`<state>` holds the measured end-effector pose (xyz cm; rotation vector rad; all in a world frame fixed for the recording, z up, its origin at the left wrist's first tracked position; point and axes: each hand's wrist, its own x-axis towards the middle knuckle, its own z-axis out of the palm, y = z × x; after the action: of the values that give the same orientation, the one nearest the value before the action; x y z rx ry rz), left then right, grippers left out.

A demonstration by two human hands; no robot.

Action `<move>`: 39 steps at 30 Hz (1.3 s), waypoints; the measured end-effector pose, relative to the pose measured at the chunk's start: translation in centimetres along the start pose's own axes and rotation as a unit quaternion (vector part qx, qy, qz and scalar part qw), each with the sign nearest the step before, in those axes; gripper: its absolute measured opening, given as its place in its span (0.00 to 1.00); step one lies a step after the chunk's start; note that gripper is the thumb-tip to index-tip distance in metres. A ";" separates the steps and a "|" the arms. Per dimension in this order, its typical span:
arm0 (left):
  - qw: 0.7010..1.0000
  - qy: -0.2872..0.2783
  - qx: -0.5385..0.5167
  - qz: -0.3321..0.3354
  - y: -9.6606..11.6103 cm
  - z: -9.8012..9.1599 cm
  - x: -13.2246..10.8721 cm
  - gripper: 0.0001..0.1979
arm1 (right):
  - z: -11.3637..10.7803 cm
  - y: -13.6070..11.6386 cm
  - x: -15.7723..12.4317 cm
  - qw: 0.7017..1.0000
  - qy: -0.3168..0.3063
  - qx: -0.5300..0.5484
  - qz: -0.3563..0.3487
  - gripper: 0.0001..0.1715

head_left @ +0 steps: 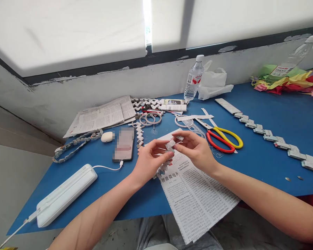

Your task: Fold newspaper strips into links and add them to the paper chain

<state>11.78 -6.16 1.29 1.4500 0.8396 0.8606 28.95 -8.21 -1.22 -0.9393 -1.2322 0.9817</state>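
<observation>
My left hand [147, 160] is closed on a zigzag chain [162, 169] of folded newspaper strips, part of which hangs below the fingers. Between both hands, at the chain's upper end, is a small folded paper piece [170, 145]. My right hand [195, 151] pinches that piece between thumb and fingers; how it joins the chain is partly hidden. Under the hands, printed newspaper sheets [198, 201] lie over the table's front edge. Another thin zigzag paper length [139, 136] lies just behind my left hand.
Scissors [225, 140] with red and yellow handles lie right, near paper strips [195, 118]. A long folded-paper chain [268, 135] runs along the right. Leftward are a phone [123, 144], a white case [107, 136] and a white power strip [67, 194]. A water bottle [194, 80] stands at the back.
</observation>
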 end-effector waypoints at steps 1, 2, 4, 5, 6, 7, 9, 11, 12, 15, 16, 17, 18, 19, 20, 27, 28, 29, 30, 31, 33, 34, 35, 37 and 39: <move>1.000 0.003 0.014 0.015 -0.1 0.0 0.0 0.14 | 0.0 0.0 0.0 1.000 0.006 0.002 0.003 0.14; 0.999 0.008 0.032 0.031 -0.2 0.0 0.0 0.13 | 0.0 0.1 0.0 1.000 0.010 0.004 0.006 0.14; 0.995 0.019 0.072 0.066 -0.4 0.0 0.0 0.10 | 0.1 0.2 0.1 1.000 0.010 0.012 0.010 0.12; 0.992 0.025 0.091 0.085 -0.5 -0.1 0.0 0.09 | 0.0 0.2 0.1 1.000 0.005 0.016 0.011 0.12; 0.988 0.031 0.108 0.105 -0.6 -0.1 0.0 0.08 | 0.0 0.3 0.1 1.000 -0.003 0.019 0.011 0.11; 0.984 0.037 0.123 0.126 -0.7 -0.2 -0.1 0.08 | 0.0 0.3 0.1 1.000 -0.010 0.020 0.009 0.11; 0.974 0.045 0.148 0.167 -0.9 -0.2 -0.1 0.07 | 0.0 0.2 0.0 1.000 -0.011 0.017 -0.002 0.11; 0.962 0.053 0.170 0.208 -0.9 -0.2 -0.3 0.08 | 0.1 0.1 -0.1 1.000 0.005 0.010 -0.026 0.10; 0.955 0.057 0.178 0.230 -0.9 -0.1 -0.4 0.09 | 0.2 0.0 -0.2 0.999 0.016 0.004 -0.044 0.10; 0.928 0.065 0.202 0.306 -0.8 0.1 -0.6 0.13 | 0.4 -0.2 -0.4 0.992 0.049 -0.013 -0.117 0.10; 0.917 0.067 0.211 0.332 -0.8 0.1 -0.7 0.14 | 0.5 -0.3 -0.5 0.988 0.055 -0.018 -0.145 0.11; 0.904 0.067 0.221 0.359 -0.7 0.1 -0.8 0.15 | 0.5 -0.4 -0.6 0.983 0.058 -0.023 -0.172 0.11; 0.891 0.067 0.233 0.385 -0.7 0.0 -0.8 0.16 | 0.5 -0.4 -0.7 0.978 0.060 -0.028 -0.197 0.12; 0.876 0.063 0.245 0.410 -0.6 -0.1 -0.8 0.17 | 0.5 -0.5 -0.8 0.974 0.059 -0.032 -0.218 0.13; 0.862 0.058 0.257 0.432 -0.6 -0.3 -0.8 0.18 | 0.5 -0.5 -0.8 0.970 0.058 -0.036 -0.233 0.15; 0.796 0.020 0.329 0.508 -0.8 -1.2 -0.9 0.15 | 0.6 -0.6 -1.2 0.962 0.057 -0.037 -0.266 0.19; 0.798 0.019 0.329 0.505 -0.8 -1.1 -0.9 0.16 | 0.5 -0.7 -1.2 0.961 0.054 -0.038 -0.269 0.18; 0.802 0.020 0.327 0.499 -0.7 -1.0 -1.0 0.17 | 0.5 -0.7 -1.2 0.960 0.050 -0.041 -0.273 0.18; 0.808 0.023 0.323 0.493 -0.7 -0.9 -1.0 0.18 | 0.5 -0.7 -1.2 0.958 0.044 -0.045 -0.278 0.18; 0.814 0.026 0.318 0.486 -0.6 -0.9 -1.1 0.20 | 0.4 -0.8 -1.3 0.957 0.038 -0.049 -0.285 0.18; 0.823 0.030 0.309 0.476 -0.5 -0.7 -1.2 0.21 | 0.3 -0.8 -1.3 0.951 0.032 -0.059 -0.301 0.19; 0.825 0.030 0.305 0.475 -0.5 -0.7 -1.3 0.21 | 0.2 -0.8 -1.3 0.948 0.032 -0.065 -0.309 0.20; 0.827 0.027 0.303 0.473 -0.4 -0.6 -1.4 0.21 | 0.1 -0.8 -1.3 0.946 0.033 -0.071 -0.315 0.21; 0.830 0.022 0.300 0.469 -0.4 -0.7 -1.4 0.21 | 0.0 -0.8 -1.3 0.943 0.034 -0.081 -0.322 0.21; 0.833 0.021 0.295 0.468 -0.4 -0.7 -1.4 0.22 | -0.1 -0.8 -1.2 0.940 0.031 -0.088 -0.329 0.22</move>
<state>10.51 -7.09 0.88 2.4832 0.3778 1.4265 29.02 -9.59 -0.87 -0.6101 -1.4612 0.3117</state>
